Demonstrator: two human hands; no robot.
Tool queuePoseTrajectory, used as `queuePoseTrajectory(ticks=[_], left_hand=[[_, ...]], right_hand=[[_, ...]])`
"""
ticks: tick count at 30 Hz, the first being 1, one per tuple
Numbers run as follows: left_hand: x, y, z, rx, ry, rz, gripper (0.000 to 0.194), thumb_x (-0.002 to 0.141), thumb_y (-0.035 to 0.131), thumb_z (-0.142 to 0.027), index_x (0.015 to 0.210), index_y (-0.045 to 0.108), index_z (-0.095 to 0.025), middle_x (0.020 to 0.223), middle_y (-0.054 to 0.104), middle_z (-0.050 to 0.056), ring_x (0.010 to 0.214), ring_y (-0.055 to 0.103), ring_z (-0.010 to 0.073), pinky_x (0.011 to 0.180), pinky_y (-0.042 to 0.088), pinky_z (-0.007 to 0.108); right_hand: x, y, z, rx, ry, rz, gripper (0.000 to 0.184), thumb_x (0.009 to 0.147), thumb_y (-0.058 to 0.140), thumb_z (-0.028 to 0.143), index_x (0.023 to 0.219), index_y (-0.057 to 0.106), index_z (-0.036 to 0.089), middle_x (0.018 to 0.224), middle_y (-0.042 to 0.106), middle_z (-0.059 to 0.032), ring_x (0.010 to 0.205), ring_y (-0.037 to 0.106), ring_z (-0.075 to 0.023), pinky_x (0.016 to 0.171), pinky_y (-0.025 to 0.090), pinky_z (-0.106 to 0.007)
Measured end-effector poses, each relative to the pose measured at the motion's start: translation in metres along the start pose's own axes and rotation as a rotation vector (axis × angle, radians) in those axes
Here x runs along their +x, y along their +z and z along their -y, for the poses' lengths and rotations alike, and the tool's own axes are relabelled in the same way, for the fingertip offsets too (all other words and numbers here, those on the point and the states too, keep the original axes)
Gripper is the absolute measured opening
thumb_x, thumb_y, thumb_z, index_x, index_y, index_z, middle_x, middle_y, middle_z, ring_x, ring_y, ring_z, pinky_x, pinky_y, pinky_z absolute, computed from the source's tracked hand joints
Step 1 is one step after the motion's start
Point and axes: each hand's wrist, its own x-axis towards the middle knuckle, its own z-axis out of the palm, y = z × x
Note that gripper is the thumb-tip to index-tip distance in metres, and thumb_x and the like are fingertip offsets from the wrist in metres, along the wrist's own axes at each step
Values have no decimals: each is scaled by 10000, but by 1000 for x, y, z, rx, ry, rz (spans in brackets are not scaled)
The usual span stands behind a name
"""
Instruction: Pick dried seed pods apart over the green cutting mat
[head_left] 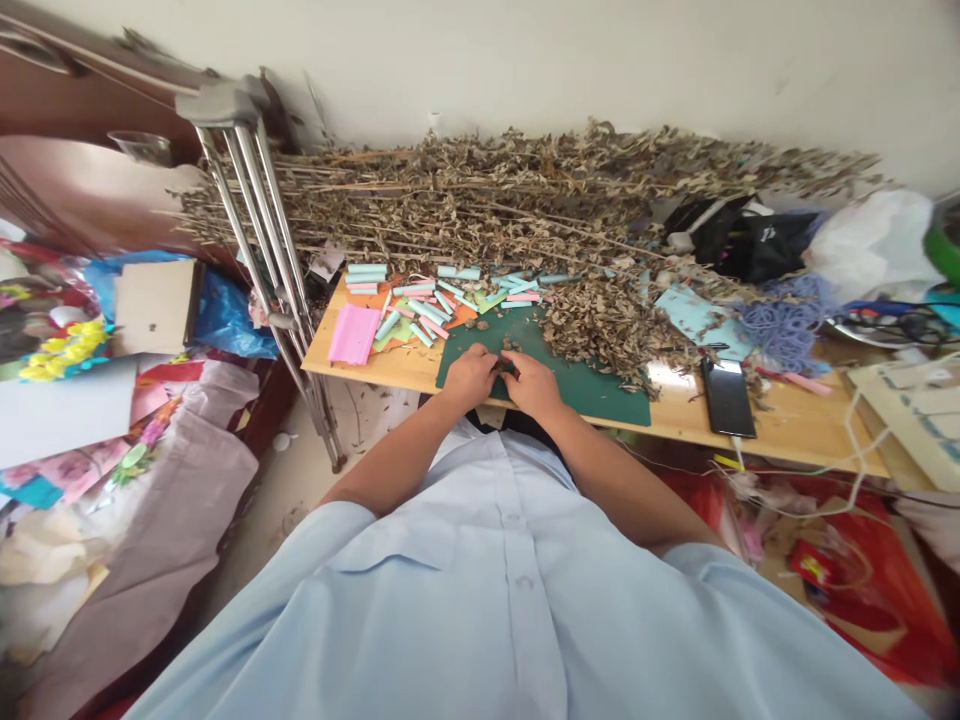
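My left hand (471, 376) and my right hand (532, 383) meet at the front edge of a green cutting mat (600, 398). Their fingers are closed around a small dark brown clump of dried leaves (504, 367), mostly hidden between the fingertips. To the right of my hands, a loose heap of dried leaves (600, 330) covers part of the mat. Just beyond the left hand lie a few leaf crumbs (480, 323). Rolled paper tubes (431, 318) in pale blue and pink are scattered at the mat's left, beside a pink paper stack (354, 334).
Dried leafy stalks (465, 190) are piled along the wall. Metal crutches (259, 220) lean at the table's left end. A black phone (727, 398) with a cable lies at the right front, near blue-purple string (787, 325) and a power strip (911, 400).
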Motion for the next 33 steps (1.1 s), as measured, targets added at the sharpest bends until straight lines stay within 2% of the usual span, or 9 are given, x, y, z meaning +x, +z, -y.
queuePoseTrajectory(ticks=[6, 10, 14, 16, 18, 22, 29, 33], left_hand=[[-4, 4, -4, 13, -32, -27, 194, 973, 555, -279, 989, 725, -188, 1132, 633, 115, 1002, 631, 226, 804, 517, 311], [-8, 4, -3, -120, -12, -61, 162, 963, 574, -252, 974, 722, -187, 1106, 665, 111, 1028, 641, 224, 860, 524, 318], [-9, 6, -2, -431, -83, -121, 150, 906, 651, -201, 1040, 717, -181, 1035, 721, 87, 988, 675, 208, 904, 534, 333], [-9, 9, -2, -694, -172, -109, 221, 859, 705, -190, 1078, 706, -164, 985, 741, 71, 898, 696, 182, 849, 554, 315], [-8, 12, -2, -951, -255, -65, 257, 842, 723, -205, 1090, 697, -143, 914, 746, 57, 792, 696, 152, 738, 561, 275], [-8, 12, -4, -1209, -344, -40, 219, 838, 719, -237, 1023, 695, -124, 787, 719, 24, 657, 658, 108, 561, 505, 204], [-8, 7, -10, -1261, -420, -65, 175, 804, 755, -228, 929, 687, -125, 702, 683, -7, 585, 627, 87, 522, 504, 195], [-8, 8, -9, -1264, -410, -64, 153, 811, 752, -229, 906, 686, -128, 669, 671, -10, 582, 632, 92, 522, 505, 196]], right_hand=[[0, 6, -5, 53, 33, -17, 431, 863, 610, 151, 1280, 692, 228, 1147, 774, -70, 1029, 719, -264, 974, 563, -429], [-1, 11, -11, 262, 86, -59, 382, 862, 595, 178, 1217, 716, 255, 1095, 784, -45, 963, 741, -232, 973, 574, -428], [3, 17, -13, 629, 275, -66, 352, 812, 665, 305, 1151, 719, 231, 1008, 786, -51, 845, 748, -218, 828, 632, -417], [4, 17, -11, 772, 354, -76, 376, 752, 723, 362, 1100, 726, 218, 981, 786, -57, 840, 749, -227, 758, 645, -402], [4, 15, -7, 852, 396, -91, 381, 702, 772, 387, 1039, 738, 211, 923, 787, -50, 808, 749, -226, 756, 649, -402], [1, 9, -1, 875, 418, -53, 292, 703, 794, 406, 917, 767, 209, 778, 774, -28, 719, 741, -213, 799, 650, -415], [-3, 4, -2, 819, 364, 34, 362, 750, 769, 507, 976, 790, 225, 834, 794, -35, 750, 759, -225, 827, 652, -435], [-3, 2, -2, 726, 316, 44, 347, 744, 779, 480, 973, 795, 220, 818, 791, -36, 738, 747, -221, 798, 638, -401]])
